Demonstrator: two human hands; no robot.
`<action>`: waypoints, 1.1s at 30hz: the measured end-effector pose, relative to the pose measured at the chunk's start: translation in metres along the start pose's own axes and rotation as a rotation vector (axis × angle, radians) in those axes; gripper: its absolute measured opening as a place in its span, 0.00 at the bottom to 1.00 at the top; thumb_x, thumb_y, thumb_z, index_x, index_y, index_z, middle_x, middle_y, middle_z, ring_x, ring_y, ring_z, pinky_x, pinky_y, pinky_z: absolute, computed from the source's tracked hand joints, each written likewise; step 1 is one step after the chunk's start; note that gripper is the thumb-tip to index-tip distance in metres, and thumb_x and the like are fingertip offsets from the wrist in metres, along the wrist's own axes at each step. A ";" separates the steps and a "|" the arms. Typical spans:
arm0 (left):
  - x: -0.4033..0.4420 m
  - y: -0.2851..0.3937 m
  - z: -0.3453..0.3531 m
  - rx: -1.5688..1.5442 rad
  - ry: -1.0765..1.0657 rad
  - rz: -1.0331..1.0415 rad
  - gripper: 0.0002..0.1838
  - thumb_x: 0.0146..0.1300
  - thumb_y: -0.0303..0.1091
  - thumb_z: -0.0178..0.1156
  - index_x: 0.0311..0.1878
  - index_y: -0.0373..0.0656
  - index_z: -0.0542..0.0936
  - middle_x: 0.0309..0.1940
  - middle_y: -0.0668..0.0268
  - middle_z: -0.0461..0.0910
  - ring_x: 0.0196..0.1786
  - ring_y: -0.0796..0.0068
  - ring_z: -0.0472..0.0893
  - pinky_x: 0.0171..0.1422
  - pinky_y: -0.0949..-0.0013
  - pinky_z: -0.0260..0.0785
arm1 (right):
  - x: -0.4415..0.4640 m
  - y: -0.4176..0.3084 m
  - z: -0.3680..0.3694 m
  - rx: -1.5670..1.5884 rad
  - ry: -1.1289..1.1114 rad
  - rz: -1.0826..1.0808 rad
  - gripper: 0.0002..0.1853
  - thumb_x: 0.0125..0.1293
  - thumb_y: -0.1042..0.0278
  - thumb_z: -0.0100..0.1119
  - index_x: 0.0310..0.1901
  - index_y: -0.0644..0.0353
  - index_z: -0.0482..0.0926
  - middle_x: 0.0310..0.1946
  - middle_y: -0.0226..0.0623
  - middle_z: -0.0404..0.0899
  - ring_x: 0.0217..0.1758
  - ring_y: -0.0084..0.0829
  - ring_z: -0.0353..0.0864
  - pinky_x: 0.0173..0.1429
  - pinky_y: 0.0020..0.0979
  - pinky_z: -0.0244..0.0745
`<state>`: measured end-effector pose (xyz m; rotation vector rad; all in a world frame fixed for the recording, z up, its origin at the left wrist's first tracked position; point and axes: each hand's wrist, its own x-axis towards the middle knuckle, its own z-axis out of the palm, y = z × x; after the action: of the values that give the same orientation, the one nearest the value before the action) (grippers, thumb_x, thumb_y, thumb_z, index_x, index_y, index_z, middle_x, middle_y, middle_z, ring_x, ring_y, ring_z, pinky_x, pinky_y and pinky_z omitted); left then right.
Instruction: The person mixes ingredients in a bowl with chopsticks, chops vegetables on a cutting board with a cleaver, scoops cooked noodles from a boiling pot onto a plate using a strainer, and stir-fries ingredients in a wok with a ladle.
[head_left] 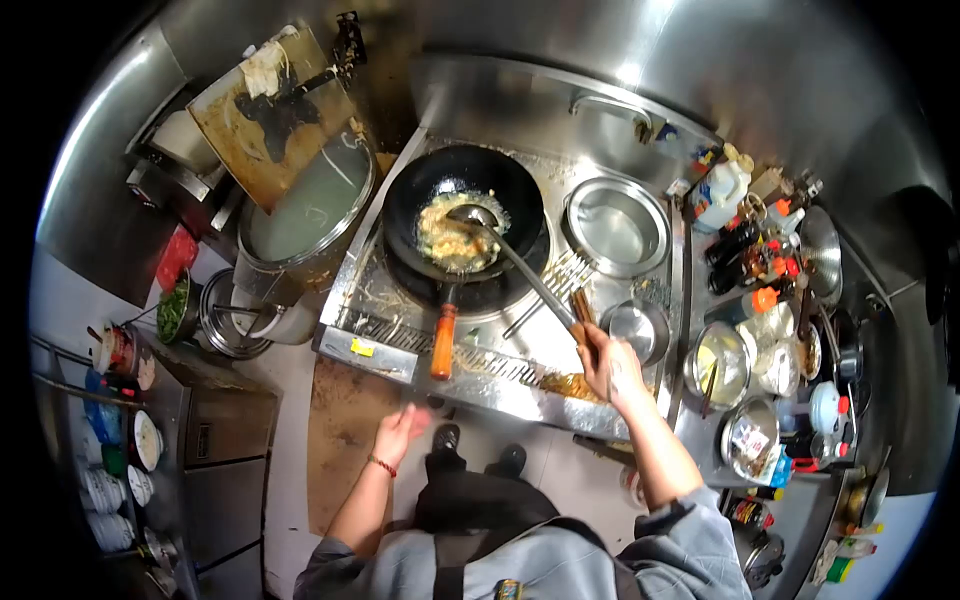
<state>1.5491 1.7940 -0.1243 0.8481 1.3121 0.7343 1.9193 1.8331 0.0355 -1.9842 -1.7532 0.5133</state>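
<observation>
My right hand (608, 362) is wrapped round the wooden handle of a long metal ladle (535, 280). The ladle's bowl rests in the food (455, 238), a yellowish, egg-like mix with oil around it. This food lies in the bottom of a black wok (413, 200) on the stove. The wok's orange-brown wooden handle (443, 345) points towards me. Below and left of that handle, apart from it, is my left hand (402, 430). Its fingers are smeared by motion, and I see no object in it.
Right of the wok sit a wide metal basin (618, 225) of clear liquid and a smaller metal pot (638, 332). Bottles (740, 245) and bowls (718, 365) crowd the right counter. On the left stand a large pot (310, 215) of cloudy liquid and a stained board (265, 110).
</observation>
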 end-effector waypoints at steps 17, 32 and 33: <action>0.084 0.104 0.095 -0.768 -0.471 -0.129 0.06 0.62 0.25 0.55 0.40 0.43 0.69 0.24 0.71 0.65 0.20 0.86 0.64 0.21 0.80 0.59 | -0.009 0.008 -0.023 -0.220 -0.023 -0.067 0.18 0.60 0.65 0.55 0.52 0.54 0.75 0.27 0.48 0.80 0.29 0.49 0.81 0.35 0.44 0.77; -0.018 0.249 0.276 -0.598 -0.895 -0.109 0.15 0.61 0.23 0.51 0.51 0.40 0.67 0.30 0.65 0.69 0.19 0.84 0.65 0.18 0.77 0.60 | -0.112 0.121 -0.286 -0.048 0.338 -0.037 0.19 0.57 0.63 0.58 0.50 0.57 0.77 0.34 0.50 0.81 0.40 0.48 0.81 0.44 0.39 0.75; -0.021 0.262 0.302 -0.550 -0.894 -0.087 0.17 0.61 0.24 0.52 0.54 0.40 0.66 0.31 0.65 0.69 0.20 0.83 0.65 0.18 0.77 0.60 | -0.117 0.140 -0.307 -0.032 0.347 -0.020 0.20 0.56 0.62 0.60 0.51 0.57 0.77 0.34 0.50 0.80 0.40 0.47 0.81 0.45 0.39 0.75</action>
<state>1.8491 1.8761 0.1276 0.5465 0.3133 0.5027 2.1875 1.6782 0.2127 -1.9372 -1.5695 0.1225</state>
